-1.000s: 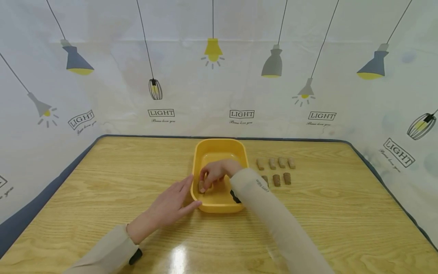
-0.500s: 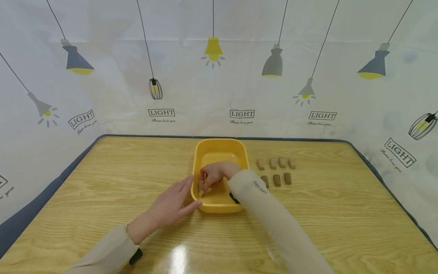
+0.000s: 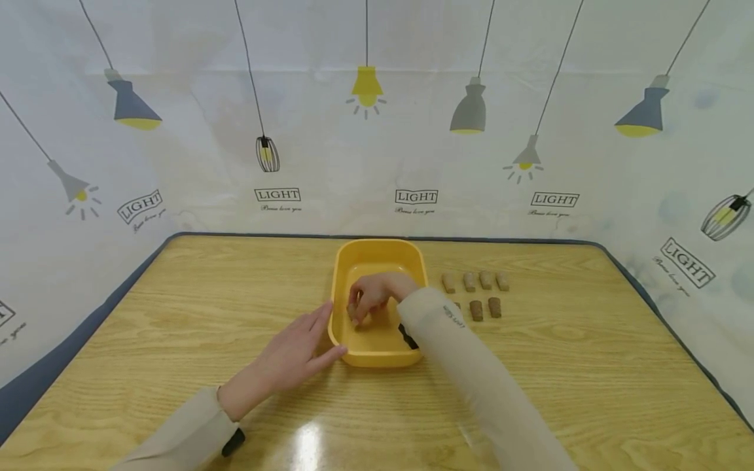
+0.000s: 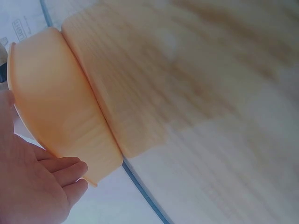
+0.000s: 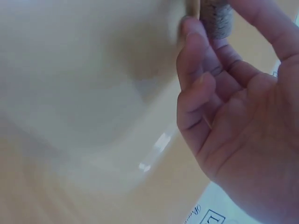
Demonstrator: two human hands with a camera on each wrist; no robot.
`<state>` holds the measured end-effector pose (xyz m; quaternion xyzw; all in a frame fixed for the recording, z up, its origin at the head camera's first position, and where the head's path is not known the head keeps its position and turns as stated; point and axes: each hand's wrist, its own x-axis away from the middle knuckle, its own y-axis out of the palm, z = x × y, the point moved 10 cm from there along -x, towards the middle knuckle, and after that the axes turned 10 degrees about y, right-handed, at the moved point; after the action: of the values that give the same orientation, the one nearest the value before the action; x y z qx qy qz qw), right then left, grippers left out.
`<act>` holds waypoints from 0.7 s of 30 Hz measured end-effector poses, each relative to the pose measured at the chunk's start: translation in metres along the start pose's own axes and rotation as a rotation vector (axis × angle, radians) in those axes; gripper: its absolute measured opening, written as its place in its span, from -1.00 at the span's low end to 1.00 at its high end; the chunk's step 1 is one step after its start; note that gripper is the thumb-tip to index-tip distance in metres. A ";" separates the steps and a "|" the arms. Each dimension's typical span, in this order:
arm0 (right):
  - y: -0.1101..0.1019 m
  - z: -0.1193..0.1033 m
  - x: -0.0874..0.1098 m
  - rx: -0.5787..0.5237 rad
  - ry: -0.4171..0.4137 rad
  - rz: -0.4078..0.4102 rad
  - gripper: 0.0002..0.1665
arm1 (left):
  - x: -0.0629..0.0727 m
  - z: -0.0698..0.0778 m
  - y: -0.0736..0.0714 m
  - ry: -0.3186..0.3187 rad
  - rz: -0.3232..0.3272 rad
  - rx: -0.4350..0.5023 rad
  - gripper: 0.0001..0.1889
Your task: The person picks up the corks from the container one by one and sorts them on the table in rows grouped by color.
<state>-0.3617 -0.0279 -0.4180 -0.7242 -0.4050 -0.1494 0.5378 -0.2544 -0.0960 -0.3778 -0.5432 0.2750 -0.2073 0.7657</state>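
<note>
A yellow plastic basin [image 3: 379, 358] stands on the table. Inside it, toward the left wall, my right hand [image 3: 377, 294] pinches a cork stopper [image 5: 217, 19] between thumb and fingers; in the head view the fingers cover much of the cork. My left hand [image 3: 294, 347] lies against the basin's left side, its fingers straight and the tips at the rim. From the left wrist view, that hand's fingers [image 4: 70, 172] touch the outer wall near the rim, holding nothing else.
Right of the basin lie two rows of corks: several paler ones [image 3: 485, 280] behind, and darker ones [image 3: 476, 311] in front, the leftmost mostly behind the right sleeve [image 3: 471, 373]. A lamp-print backdrop [image 3: 330, 216] closes off the table's back and sides.
My right hand has shifted a little right and up, bringing the cork away from the basin's left wall. The left hand keeps its place at the rim.
</note>
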 end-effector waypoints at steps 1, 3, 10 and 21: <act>-0.003 0.001 0.001 0.002 0.003 0.006 -0.62 | 0.000 0.000 0.000 -0.001 -0.002 0.002 -0.15; -0.008 0.002 0.004 0.000 0.008 0.014 -0.61 | 0.000 0.000 0.000 0.000 -0.003 0.005 -0.15; -0.023 -0.003 0.014 0.024 -0.019 0.036 -0.62 | 0.000 0.002 -0.002 0.011 0.009 0.013 -0.16; -0.040 -0.003 0.038 0.109 -0.069 0.084 -0.59 | -0.001 0.001 0.000 0.011 -0.005 0.014 -0.16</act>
<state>-0.3672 -0.0105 -0.3662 -0.7149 -0.4001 -0.0791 0.5679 -0.2548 -0.0947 -0.3776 -0.5374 0.2766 -0.2141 0.7674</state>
